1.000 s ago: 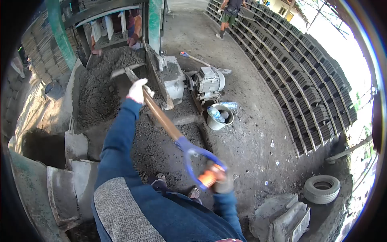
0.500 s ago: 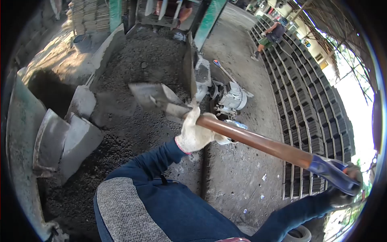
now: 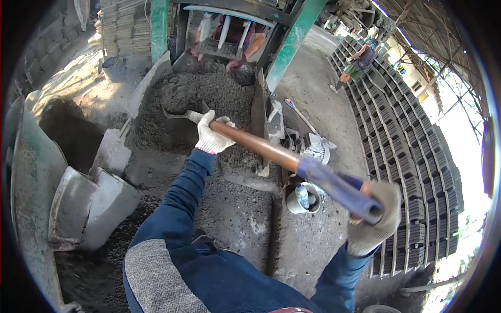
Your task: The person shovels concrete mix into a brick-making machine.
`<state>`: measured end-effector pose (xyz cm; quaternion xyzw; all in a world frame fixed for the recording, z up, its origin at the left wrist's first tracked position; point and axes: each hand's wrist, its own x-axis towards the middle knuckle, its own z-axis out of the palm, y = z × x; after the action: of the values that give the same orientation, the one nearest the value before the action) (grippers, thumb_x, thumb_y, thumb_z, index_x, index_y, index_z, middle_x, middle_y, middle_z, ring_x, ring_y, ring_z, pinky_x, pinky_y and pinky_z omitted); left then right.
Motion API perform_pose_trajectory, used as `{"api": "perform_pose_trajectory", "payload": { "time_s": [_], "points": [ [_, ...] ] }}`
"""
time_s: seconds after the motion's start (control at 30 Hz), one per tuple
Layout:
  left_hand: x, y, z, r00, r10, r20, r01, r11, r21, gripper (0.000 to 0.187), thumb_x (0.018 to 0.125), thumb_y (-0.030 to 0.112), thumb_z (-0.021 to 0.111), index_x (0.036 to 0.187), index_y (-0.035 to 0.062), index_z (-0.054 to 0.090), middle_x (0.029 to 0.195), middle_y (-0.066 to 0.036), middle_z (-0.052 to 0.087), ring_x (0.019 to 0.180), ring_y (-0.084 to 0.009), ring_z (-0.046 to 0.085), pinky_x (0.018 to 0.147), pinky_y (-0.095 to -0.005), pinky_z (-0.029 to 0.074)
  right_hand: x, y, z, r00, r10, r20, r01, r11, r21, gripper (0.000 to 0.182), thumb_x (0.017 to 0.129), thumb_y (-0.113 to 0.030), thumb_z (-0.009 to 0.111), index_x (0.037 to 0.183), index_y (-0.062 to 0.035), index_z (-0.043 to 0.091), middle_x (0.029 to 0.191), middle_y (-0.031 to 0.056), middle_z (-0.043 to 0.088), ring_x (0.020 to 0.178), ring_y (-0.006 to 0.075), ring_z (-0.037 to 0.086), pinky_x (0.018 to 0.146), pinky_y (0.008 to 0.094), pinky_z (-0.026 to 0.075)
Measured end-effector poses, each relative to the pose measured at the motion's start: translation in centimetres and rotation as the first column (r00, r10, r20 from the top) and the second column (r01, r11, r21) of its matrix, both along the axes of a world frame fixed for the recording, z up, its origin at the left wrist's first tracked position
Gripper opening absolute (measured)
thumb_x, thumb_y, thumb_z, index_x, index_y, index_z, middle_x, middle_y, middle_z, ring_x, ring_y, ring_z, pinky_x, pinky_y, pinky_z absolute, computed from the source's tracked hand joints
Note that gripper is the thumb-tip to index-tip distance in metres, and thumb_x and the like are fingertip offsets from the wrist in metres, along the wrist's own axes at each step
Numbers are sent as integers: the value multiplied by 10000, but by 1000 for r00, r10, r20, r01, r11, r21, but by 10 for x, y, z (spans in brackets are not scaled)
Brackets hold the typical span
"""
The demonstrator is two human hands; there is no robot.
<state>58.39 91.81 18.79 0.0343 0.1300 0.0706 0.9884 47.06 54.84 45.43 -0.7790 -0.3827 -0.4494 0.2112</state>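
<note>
My left hand [image 3: 214, 136], in a whitish knit glove, is closed around the lower wooden shaft of a shovel [image 3: 263, 147]. My right hand [image 3: 374, 216], gloved as well, grips the blue handle at the shovel's upper end. The shaft slopes across my front, handle end nearest me. Beyond my left hand, the metal blade [image 3: 175, 114] lies against a heap of dark, damp, crumbly mix [image 3: 209, 93] and is partly hidden.
At the heap's far side, a person's hands [image 3: 239, 61] show below a metal frame with green posts [image 3: 295, 44]. To the right are a motor [image 3: 316, 150], a white bucket [image 3: 298, 203], a long-handled tool [image 3: 301, 116] and stacked block racks [image 3: 399, 151]. Another person [image 3: 360, 63] stands by the racks.
The shovel blade has moved forward to the heap. My left hand has moved forward and left with the shaft, and my right hand has swung inward from the far right. The view has shifted slightly.
</note>
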Motion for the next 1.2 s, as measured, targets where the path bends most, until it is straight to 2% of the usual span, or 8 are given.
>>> {"api": "perform_pose_trajectory", "payload": {
  "time_s": [0.33, 0.4, 0.5, 0.57, 0.63, 0.9, 1.1, 1.2],
  "points": [
    [78, -15, 1, 981, 65, -180, -27, 979, 202, 241, 895, 250, 703, 821, 102, 527, 687, -58, 523, 616, -231, 545, 881, -508, 509, 89, -118, -247, 831, -6, -556, 280, 869, 409, 239, 915, -235, 697, 1017, -26, 643, 864, 74, 675, 727, 158, 654, 645, 313, 523],
    [99, -43, -19, 961, 213, -177, -130, 912, 388, 216, 915, 204, 669, 797, 112, 513, 656, -46, 501, 611, -229, 539, 841, -508, 515, 99, -134, -287, 469, 350, -811, 431, 710, 556, 260, 884, -95, 681, 1131, -25, 640, 886, 71, 693, 770, 162, 662, 696, 312, 536],
    [33, -119, -37, 983, 160, -90, -118, 926, 359, 164, 898, 216, 677, 820, 151, 548, 650, -18, 520, 589, -212, 527, 770, -479, 521, 125, -233, -396, 250, -625, -740, 171, 780, -601, 384, 851, -107, 715, 1225, -78, 636, 1207, 158, 643, 1070, 214, 638, 899, 316, 545],
    [-24, -182, -47, 989, 145, -32, -124, 922, 367, 156, 912, 224, 643, 810, 151, 551, 648, -46, 544, 604, -249, 555, 727, -506, 514, 149, -323, -517, -48, 640, -767, 771, 512, 379, 314, 848, 61, 575, 1093, -121, 648, 797, 114, 642, 589, 261, 623, 493, 429, 528],
    [-84, -241, -69, 961, 226, -161, -182, 950, 253, 207, 935, 231, 625, 769, 140, 541, 670, -74, 575, 608, -282, 567, 734, -530, 511, 144, -383, -562, -42, 753, -656, 889, 328, 320, 288, 815, 78, 589, 1033, -105, 632, 642, 78, 559, 423, 224, 512, 350, 427, 412],
    [-283, -391, -214, 479, 504, -718, -699, 714, 36, 297, 950, 286, 622, 760, 80, 524, 675, -121, 557, 620, -290, 565, 720, -526, 525, 198, -377, -501, -143, 244, -959, 130, 965, 226, 234, 764, 35, 755, 971, -17, 660, 837, 75, 684, 713, 177, 629, 667, 342, 541],
    [-351, -455, -221, 513, 476, -714, -822, 511, -251, 352, 939, 369, 653, 1051, 56, 537, 951, -129, 605, 897, -317, 627, 913, -549, 520, 157, -210, -304, 120, 468, -876, -590, 743, 316, 338, 789, -293, 838, 929, -44, 656, 810, 3, 645, 769, 116, 605, 725, 276, 499],
    [-385, -483, -219, 646, 451, -616, -620, 781, -78, 453, 915, 377, 691, 1168, 45, 513, 1095, -144, 573, 985, -319, 607, 895, -515, 528, 93, -164, -246, 133, 513, -848, -727, 632, 268, 430, 750, -384, 868, 895, -45, 647, 780, -5, 625, 726, 112, 596, 680, 265, 482]
  ]
}}
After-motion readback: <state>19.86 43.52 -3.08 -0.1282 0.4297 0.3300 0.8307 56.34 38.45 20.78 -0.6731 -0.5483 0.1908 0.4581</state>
